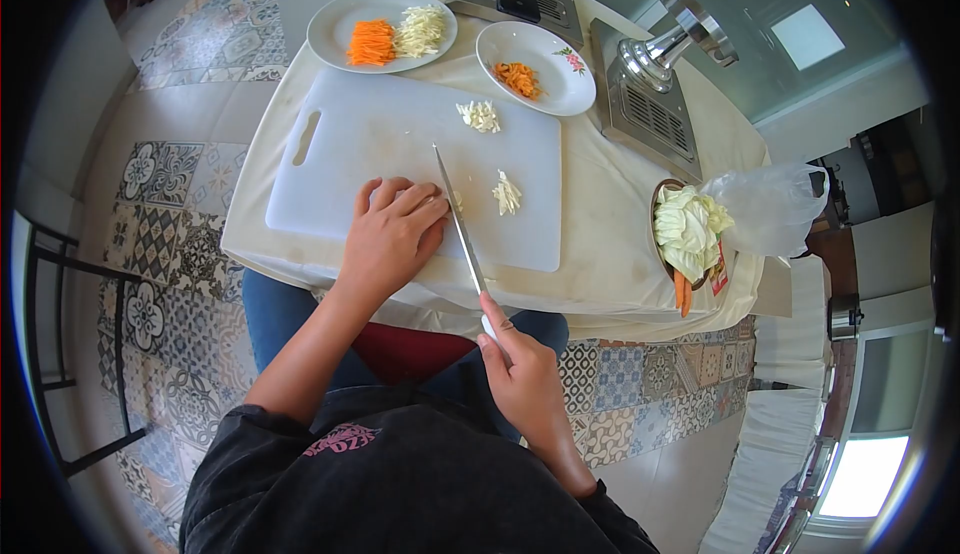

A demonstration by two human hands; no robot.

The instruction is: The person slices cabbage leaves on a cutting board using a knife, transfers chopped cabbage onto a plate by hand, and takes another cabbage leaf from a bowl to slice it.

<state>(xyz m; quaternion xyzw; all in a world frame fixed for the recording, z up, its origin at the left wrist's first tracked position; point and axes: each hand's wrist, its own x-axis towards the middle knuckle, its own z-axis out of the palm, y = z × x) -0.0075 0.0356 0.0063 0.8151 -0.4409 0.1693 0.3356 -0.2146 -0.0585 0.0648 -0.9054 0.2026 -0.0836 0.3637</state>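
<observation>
My right hand (522,379) grips the white handle of a long kitchen knife (463,236), its blade pointing away from me over a white cutting board (350,144). Close against the blade's left side, my left hand (395,222) rests on the board with its fingers curled down. Whatever lies under those fingertips is mostly hidden; a small pale piece shows by the blade. Right of the knife are two small piles of pale cut strips, an upper pile (478,117) and a lower pile (507,194).
Behind the board, an oval plate (325,39) carries carrot strips (371,44) and pale shreds (420,32). A floral plate (565,94) holds orange shavings (518,80). Metal appliances (650,114) stand behind. At right are cabbage (690,229), carrots (682,294) and a plastic bag (770,209).
</observation>
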